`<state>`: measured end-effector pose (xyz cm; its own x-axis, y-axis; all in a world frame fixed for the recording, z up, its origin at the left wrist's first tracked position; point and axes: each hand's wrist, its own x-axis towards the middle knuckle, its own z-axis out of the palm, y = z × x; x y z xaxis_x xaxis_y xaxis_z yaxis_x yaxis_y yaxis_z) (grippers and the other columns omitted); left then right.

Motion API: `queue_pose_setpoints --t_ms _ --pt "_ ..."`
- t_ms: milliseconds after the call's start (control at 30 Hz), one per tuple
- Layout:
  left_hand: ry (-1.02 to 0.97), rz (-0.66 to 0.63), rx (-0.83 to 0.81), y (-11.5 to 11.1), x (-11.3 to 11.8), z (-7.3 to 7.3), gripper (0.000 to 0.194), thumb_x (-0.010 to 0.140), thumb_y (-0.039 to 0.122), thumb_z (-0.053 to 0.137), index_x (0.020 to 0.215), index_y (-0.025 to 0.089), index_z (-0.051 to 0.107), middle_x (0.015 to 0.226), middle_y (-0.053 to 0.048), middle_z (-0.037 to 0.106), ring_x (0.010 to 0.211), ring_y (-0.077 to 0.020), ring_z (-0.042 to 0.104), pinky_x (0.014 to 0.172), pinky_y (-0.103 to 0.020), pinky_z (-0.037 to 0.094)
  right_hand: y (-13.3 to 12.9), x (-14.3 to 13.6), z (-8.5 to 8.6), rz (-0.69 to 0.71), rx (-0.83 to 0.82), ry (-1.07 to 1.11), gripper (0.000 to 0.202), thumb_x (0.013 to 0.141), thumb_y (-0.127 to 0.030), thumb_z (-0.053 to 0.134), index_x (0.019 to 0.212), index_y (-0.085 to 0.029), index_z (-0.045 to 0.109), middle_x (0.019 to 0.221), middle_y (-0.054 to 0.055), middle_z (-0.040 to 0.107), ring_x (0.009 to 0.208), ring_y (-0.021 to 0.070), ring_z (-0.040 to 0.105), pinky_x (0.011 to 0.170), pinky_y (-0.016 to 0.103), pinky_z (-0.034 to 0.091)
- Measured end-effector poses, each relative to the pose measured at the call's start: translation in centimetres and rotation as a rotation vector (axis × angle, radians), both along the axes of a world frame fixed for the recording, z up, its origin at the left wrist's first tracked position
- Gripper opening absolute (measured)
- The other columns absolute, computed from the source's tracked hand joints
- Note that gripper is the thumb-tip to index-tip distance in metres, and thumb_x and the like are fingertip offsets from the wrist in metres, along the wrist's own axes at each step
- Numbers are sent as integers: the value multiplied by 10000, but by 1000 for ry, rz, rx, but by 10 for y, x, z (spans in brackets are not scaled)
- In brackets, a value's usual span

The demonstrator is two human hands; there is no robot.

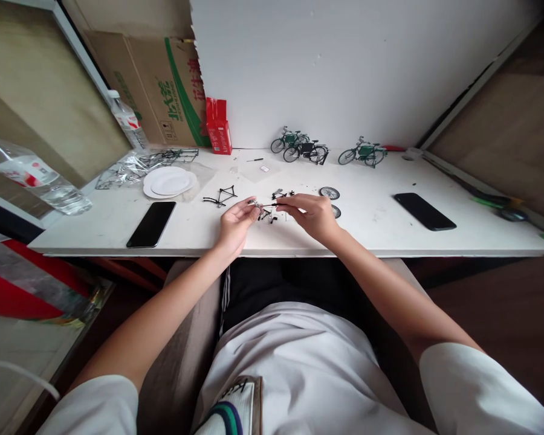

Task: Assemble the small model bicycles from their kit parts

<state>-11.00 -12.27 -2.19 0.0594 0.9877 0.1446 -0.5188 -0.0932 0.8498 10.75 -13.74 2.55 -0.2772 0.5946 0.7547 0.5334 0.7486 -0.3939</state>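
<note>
My left hand (236, 225) is closed in a pinch on a small silvery model part (254, 203), mostly hidden by the fingers. From the other side, my right hand (312, 212) grips a small screwdriver (268, 206), its thin shaft pointing left at that part; whether the tip touches it I cannot tell. Several small black bicycle parts (272, 220) lie on the white table under and behind my hands. A black model bicycle frame (225, 194) rests left of them. Two spoked model wheels, one of them the far wheel (329, 193), lie beside my right hand.
Finished-looking model bicycles (361, 152) stand along the back. A black phone (152, 224) lies at left, another phone (425, 211) at right. White plates (168, 181), a red box (218, 127), a carton (163, 90) and water bottles (36, 175) occupy the left side.
</note>
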Motion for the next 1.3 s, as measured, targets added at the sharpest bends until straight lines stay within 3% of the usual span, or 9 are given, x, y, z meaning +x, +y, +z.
queue_pose_setpoints --t_ms 200,367,533,733,1300 --pt "-16 77 -19 2 2 -1 487 649 258 1023 1075 153 813 1035 -82 826 1106 -235 769 1149 -423 528 4 8 -7 -1 64 -230 268 1085 -380 665 1208 -223 845 971 103 848 802 214 790 724 319 586" --pt "-17 103 -48 4 3 -2 381 655 240 1019 965 134 823 1085 -117 829 1156 -267 762 1171 -464 515 2 5 -9 -28 82 -300 295 1112 -381 612 1236 -222 827 937 100 831 771 206 766 679 306 548" --pt "-25 118 -38 5 3 -3 342 649 215 1013 916 135 814 1062 -114 829 1134 -265 768 1154 -466 529 0 -4 -12 -46 33 -282 282 1117 -377 595 1175 -227 826 994 106 844 820 215 785 721 305 570" --pt "-28 124 -36 7 2 -3 296 653 193 1003 859 151 795 1013 -90 827 1151 -263 761 1149 -461 535 -1 -12 -19 -50 4 -199 268 1115 -369 596 1159 -220 815 1005 89 856 734 188 760 721 297 572" --pt "18 140 -33 7 3 -3 253 671 154 970 865 154 809 999 -91 834 1125 -256 765 1122 -441 556 -6 -22 -24 -7 -152 -29 430 1119 -529 538 987 -202 784 687 27 771 569 151 696 654 267 558"
